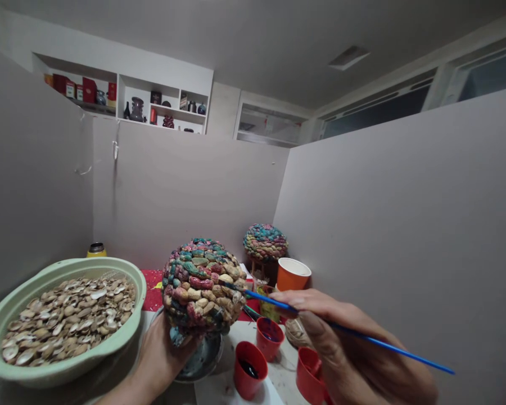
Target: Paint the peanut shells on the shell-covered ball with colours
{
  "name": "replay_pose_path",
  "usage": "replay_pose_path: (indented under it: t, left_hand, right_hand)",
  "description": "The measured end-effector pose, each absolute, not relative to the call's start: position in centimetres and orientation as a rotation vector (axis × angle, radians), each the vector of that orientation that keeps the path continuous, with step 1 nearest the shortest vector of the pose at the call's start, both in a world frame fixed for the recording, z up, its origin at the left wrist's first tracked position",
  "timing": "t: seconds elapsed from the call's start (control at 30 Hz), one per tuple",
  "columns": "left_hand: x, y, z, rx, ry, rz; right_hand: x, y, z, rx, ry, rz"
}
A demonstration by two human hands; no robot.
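My left hand (162, 351) grips a rounded, mushroom-like piece covered in peanuts (202, 287) from underneath; its fingers are partly hidden behind it. Teal, pink and dark paint covers many of the peanuts, while those on the right side are bare tan. Between the thumb and fingers of my right hand (341, 337) is a paintbrush (388, 346) with a thin blue handle. Its tip touches or nearly touches the peanuts on the right side. Below are red cups of dark paint (250, 371), another red cup (270, 337), and a third (308, 374) partly behind my right hand.
A green basin (140, 281) of nut shells stands at left, a yellow jar (96, 250) behind it. A metal bowl (200, 360) sits under the piece. Farther back are a similar painted peanut piece (265, 242) and an orange cup (293, 275). Grey partitions (185, 185) enclose the table.
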State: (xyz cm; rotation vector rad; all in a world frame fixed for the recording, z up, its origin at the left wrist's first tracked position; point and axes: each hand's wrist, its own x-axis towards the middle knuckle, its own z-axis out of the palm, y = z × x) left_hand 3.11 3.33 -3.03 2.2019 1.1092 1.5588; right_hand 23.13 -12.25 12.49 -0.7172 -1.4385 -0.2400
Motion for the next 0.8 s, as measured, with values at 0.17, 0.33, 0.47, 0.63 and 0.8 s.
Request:
replay_pose_path:
  t: [0.17,0.33,0.47,0.63,0.8]
  left_hand:
    - [2.9,3.7,-3.6,2.222,1.068,1.634]
    - [2.7,4.7,-5.1,2.31,1.07,1.668]
    - [2.5,5.0,-5.4,2.353,1.105,1.649]
    - [2.4,4.9,-5.0,2.364,1.082,1.691]
    - [2.4,5.1,-5.2,2.364,1.076,1.719]
  right_hand:
    - [22.4,-13.2,13.0,-0.721,-1.272,-0.222]
    - [22.7,-13.9,13.4,-0.728,-1.297,-0.208]
    - [24.1,-13.4,13.3,-0.696,-1.45,-0.192]
    - [25.3,-12.2,13.2,-0.578,-1.69,-0.229]
    - [25.2,-11.6,13.2,-0.576,-1.761,-0.259]
